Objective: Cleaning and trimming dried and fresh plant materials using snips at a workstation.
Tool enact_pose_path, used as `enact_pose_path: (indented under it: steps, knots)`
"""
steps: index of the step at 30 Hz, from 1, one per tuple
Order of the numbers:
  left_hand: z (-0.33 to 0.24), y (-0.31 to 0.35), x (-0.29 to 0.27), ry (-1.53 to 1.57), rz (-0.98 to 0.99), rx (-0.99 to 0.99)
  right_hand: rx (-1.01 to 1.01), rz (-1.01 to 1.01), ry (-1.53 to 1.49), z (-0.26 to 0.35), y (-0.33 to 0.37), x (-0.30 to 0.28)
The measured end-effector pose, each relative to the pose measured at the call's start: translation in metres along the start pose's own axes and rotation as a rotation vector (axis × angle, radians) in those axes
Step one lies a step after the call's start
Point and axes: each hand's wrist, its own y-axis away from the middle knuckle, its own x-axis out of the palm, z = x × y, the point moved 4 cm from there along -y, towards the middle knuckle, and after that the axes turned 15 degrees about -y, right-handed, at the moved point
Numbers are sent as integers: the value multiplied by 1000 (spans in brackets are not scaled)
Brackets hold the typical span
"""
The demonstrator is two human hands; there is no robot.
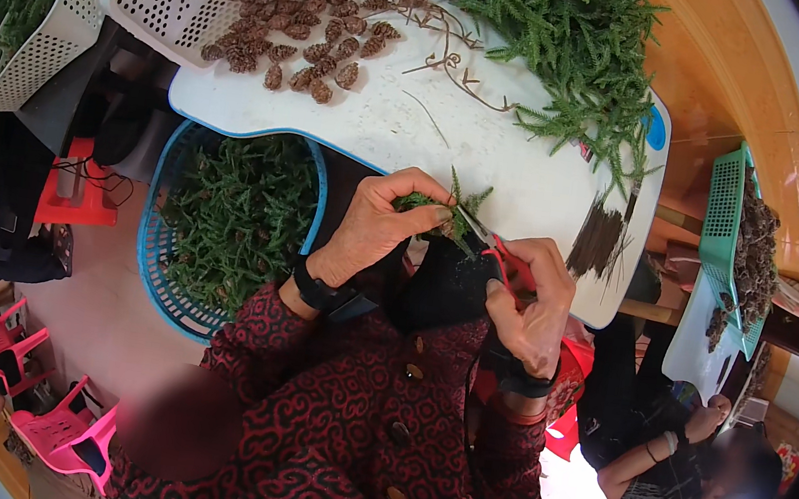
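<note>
My left hand (370,223) pinches a small green artificial evergreen sprig (469,201) between thumb and fingers, just off the table's near edge. My right hand (536,303) is wrapped round red-handled pliers (491,246). Their metal jaws reach into the sprig beside my left fingertips; whether they bite on a stem or wire is too small to tell. Beyond my hands, the white table (517,199) bears a heap of brown pine cones (316,42) and a pile of green sprigs (568,45). A bundle of thin dark stems (599,237) lies to the right.
Below the table's left side stands a blue basket (147,216) full of greenery. White perforated baskets (155,0) are at the far left. A green basket (723,206) with brown material stands at the right, near a seated person (662,476). Pink chairs (67,433) stand lower left.
</note>
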Motion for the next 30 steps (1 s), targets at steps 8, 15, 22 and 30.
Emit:
enact_pose_path:
  steps: [8,15,22,30]
  knots:
    - [-2,3,-1,-44,-18,31,-31,-9,56,-5,-1,6]
    - [-2,3,0,-18,-11,29,-13,28,61,-7,0,7]
    - [2,3,-2,-30,0,2,-25,56,59,-8,-1,8]
    - [1,4,-5,-16,20,-47,-93,125,100,-14,1,6]
